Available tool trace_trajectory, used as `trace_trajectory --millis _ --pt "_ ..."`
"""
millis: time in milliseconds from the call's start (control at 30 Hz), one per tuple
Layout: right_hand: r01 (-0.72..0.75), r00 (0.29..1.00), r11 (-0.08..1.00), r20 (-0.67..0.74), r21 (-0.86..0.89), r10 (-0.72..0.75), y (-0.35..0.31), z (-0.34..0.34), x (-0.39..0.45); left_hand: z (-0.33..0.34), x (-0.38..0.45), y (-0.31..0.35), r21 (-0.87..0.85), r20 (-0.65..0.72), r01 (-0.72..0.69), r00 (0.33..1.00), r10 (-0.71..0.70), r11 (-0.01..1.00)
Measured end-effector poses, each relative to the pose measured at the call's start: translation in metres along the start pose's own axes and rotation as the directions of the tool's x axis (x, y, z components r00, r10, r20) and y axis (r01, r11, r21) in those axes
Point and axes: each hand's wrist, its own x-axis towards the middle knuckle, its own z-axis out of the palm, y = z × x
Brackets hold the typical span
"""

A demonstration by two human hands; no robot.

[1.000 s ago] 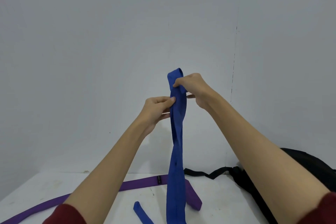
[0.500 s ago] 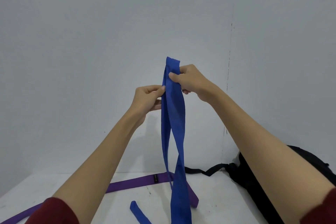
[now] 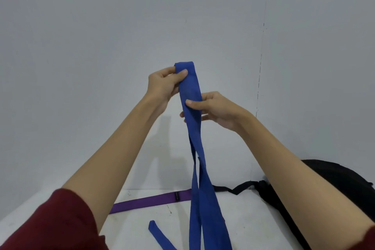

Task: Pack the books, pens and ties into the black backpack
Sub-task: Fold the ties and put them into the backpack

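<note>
Blue tie's narrow end lies on the bench, below both hands. Purple tie flat beyond it; black backpack under the right forearm. Right hand pinches the doubled blue tie mid-length — left hand pinches its folded top, higher up.

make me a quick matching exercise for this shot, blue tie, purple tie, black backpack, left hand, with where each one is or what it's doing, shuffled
Things:
1. blue tie
2. purple tie
3. black backpack
4. left hand

Places or states:
A. lies flat on the white table
B. pinches the folded top of a tie
C. hangs doubled over, held up by both hands
D. sits at the table's right edge, strap trailing left

Pairs: 1-C, 2-A, 3-D, 4-B
</note>
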Motion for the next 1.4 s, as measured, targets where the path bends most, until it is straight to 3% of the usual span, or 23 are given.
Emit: trace_trajectory --millis 67,167,233,333,433,533,667,733,833,967,1033,1133,1167,1300,1400 --pt "0.057 0.993 0.994 -0.112 0.095 -0.046 -0.003 0.003 0.004 -0.003 -0.001 -0.001 0.032 0.042 0.081 0.996 -0.082 0.996" --pt "0.096 0.937 0.983 -0.346 0.156 -0.037 -0.013 0.005 0.015 -0.013 -0.015 -0.017 0.137 0.278 0.266 0.914 -0.295 0.954" --pt "0.089 0.915 0.979 -0.404 0.184 -0.007 -0.02 0.006 0.021 -0.015 -0.029 -0.032 0.27 0.363 0.246 0.869 -0.335 0.931" --pt "0.09 0.906 0.985 -0.424 0.15 -0.018 -0.025 0.008 0.028 -0.009 -0.038 -0.05 0.337 0.33 0.131 0.911 -0.247 0.932" --pt "0.082 0.896 0.991 -0.444 0.108 -0.026 -0.03 0.003 0.035 -0.007 -0.032 -0.046 0.239 0.265 0.139 0.943 -0.202 0.961" --pt "0.008 0.896 0.999 -0.444 0.054 0.017 -0.025 -0.008 0.039 -0.006 -0.025 -0.032 0.099 0.33 0.196 0.918 -0.218 0.976" --pt "-0.193 0.976 0.975 -0.083 0.11 0.202 -0.001 -0.007 0.021 -0.005 -0.02 -0.02 -0.01 0.293 0.266 0.922 -0.251 0.964" --pt "-0.182 0.983 0.97 0.027 0.163 0.18 0.013 -0.003 0.014 -0.006 -0.017 -0.022 -0.035 0.214 0.295 0.936 -0.281 0.955" --pt "-0.074 0.995 0.991 -0.058 0.112 0.081 0.023 0.007 0.012 -0.014 -0.014 -0.034 -0.156 0.185 0.406 0.908 -0.377 0.901" --pt "-0.137 0.959 0.99 -0.258 -0.046 0.121 0.027 0.022 0.019 -0.025 -0.018 -0.051 -0.388 0.128 0.481 0.873 -0.471 0.786" --pt "-0.13 0.939 0.972 -0.338 -0.198 0.057 0.03 0.027 0.022 -0.028 -0.023 -0.056 -0.446 0.117 0.488 0.863 -0.491 0.75" --pt "-0.101 0.931 0.846 -0.35 -0.524 -0.105 0.029 0.029 0.024 -0.027 -0.03 -0.061 -0.491 0.125 0.514 0.841 -0.527 0.703" --pt "-0.085 0.933 0.843 -0.34 -0.531 -0.12 0.026 0.029 0.026 -0.027 -0.033 -0.064 -0.501 0.13 0.524 0.832 -0.539 0.689" --pt "-0.035 0.964 0.975 -0.265 -0.221 -0.025 0.011 0.028 0.027 -0.024 -0.038 -0.072 -0.552 0.152 0.577 0.779 -0.608 0.602" --pt "-0.055 0.963 0.984 -0.268 -0.172 0.007 0.008 0.023 0.028 -0.02 -0.042 -0.076 -0.543 0.204 0.633 0.737 -0.644 0.552"
